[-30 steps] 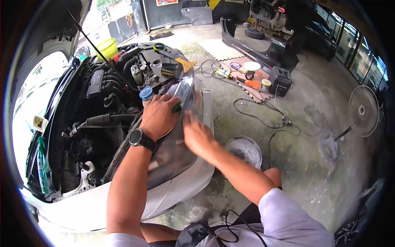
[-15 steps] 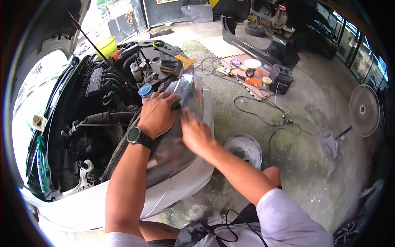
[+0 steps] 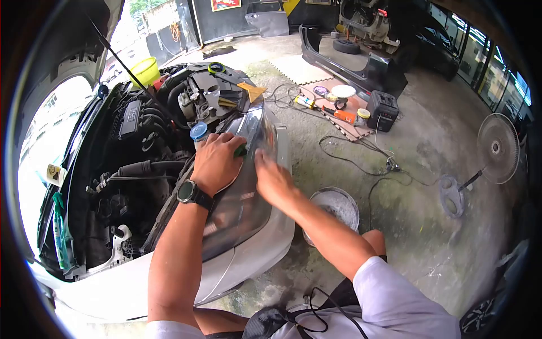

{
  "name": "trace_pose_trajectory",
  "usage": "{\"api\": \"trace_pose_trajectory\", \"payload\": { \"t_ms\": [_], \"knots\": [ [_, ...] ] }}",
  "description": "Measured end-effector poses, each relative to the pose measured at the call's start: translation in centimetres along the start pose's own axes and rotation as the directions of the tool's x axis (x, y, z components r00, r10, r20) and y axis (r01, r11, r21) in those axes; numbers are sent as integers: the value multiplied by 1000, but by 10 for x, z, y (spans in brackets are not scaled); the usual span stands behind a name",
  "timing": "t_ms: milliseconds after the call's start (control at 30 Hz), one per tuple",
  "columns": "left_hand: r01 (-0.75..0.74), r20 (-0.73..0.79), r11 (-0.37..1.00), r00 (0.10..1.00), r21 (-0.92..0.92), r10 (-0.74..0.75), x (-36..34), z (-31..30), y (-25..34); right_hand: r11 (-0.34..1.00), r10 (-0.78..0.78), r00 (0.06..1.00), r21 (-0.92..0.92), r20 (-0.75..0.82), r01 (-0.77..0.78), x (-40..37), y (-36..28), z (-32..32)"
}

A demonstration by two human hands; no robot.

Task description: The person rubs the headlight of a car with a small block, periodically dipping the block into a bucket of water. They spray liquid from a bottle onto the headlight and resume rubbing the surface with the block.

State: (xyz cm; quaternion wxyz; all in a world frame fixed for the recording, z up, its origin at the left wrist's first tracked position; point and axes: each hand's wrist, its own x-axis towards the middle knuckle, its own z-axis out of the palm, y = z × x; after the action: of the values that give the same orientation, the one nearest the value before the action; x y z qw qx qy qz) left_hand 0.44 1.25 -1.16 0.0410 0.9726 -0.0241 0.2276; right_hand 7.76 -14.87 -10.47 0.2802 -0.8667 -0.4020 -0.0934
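Note:
My left hand [image 3: 217, 164], with a watch [image 3: 192, 193] on its wrist, lies at the inner edge of the car's headlight [image 3: 240, 217]. Its fingers are curled beside a small dark green piece [image 3: 240, 150], which they seem to press. Just to the right, my right hand [image 3: 272, 179] is over the headlight's upper part with its fingers bent together. Motion blur smears its fingertips, and whatever they may hold cannot be made out. A blue cap [image 3: 199, 131] is just beyond my left hand.
The open engine bay [image 3: 132, 164] lies left, with a yellow-green bucket [image 3: 146, 72] behind. A grey basin [image 3: 339, 209] is on the floor right of the bumper. Farther right are cables, a black power box [image 3: 383, 110], tools on mats and a standing fan [image 3: 495, 148].
My right hand has shifted slightly right and down along the headlight. My left hand has stayed nearly in place. The view has moved a little.

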Motion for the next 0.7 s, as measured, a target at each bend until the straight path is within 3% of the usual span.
{"api": "trace_pose_trajectory", "payload": {
  "t_ms": [100, 200, 300, 500, 600, 700],
  "knots": [
    [24, 22, 1000, 999, -6, -24, -1, 3, -4, 990, -136, 989, -54, -66, 132, -45, -19, 7],
    [-11, 3, 1000, 1000, -15, 11, -1, 6, -4, 994, -48, 998, 99, -28, 51, -22, -3, -2],
    [-17, -10, 1000, 1000, -5, 17, 3, -1, 0, 993, -59, 990, 92, -126, 71, 11, 21, 13],
    [-9, 14, 1000, 1000, -16, 9, 1, 1, -2, 978, -202, 969, 26, -145, 208, -60, -9, 19],
    [-15, 24, 1000, 1000, -17, 15, 0, 2, 0, 983, -131, 977, 103, -167, 150, -23, 10, 16],
    [-18, 16, 1000, 1000, -25, 18, 2, -1, 0, 991, -123, 970, 31, -211, 132, 12, 31, 31]
  ]
}}
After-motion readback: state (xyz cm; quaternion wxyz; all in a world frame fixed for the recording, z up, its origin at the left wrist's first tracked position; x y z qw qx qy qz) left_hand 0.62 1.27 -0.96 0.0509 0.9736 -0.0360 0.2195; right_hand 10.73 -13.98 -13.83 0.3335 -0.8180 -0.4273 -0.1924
